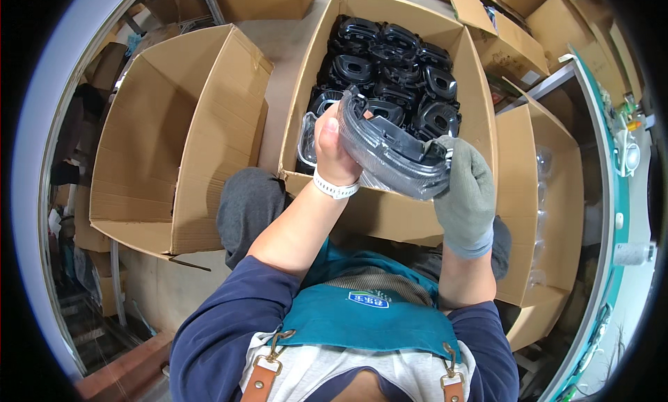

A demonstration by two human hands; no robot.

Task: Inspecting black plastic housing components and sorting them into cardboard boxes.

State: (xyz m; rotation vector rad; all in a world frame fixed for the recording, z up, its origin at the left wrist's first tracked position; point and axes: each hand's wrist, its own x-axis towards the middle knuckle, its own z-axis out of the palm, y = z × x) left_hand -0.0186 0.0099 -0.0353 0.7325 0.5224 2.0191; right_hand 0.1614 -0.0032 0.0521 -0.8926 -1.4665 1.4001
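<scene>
Held up over the near side of a cardboard box is a curved plastic part [390, 158], with a clear, glossy outer cover and a black back, resembling a vehicle lamp. My bare left hand [335, 148], with a white band at the wrist, grips its left end; some fingers are hidden behind it. In a grey knit glove, my right hand [465, 193] is closed round the right end. Beneath and beyond lie several black plastic housings [353, 69], packed in rows in the open box [480, 89].
A large open cardboard box [149, 138] lies at my left. At the right, another carton [515, 200] holds several clear plastic pieces [543, 193]. A teal-edged bench [612, 214] runs along the far right. More cartons [501, 40] are piled at the back right.
</scene>
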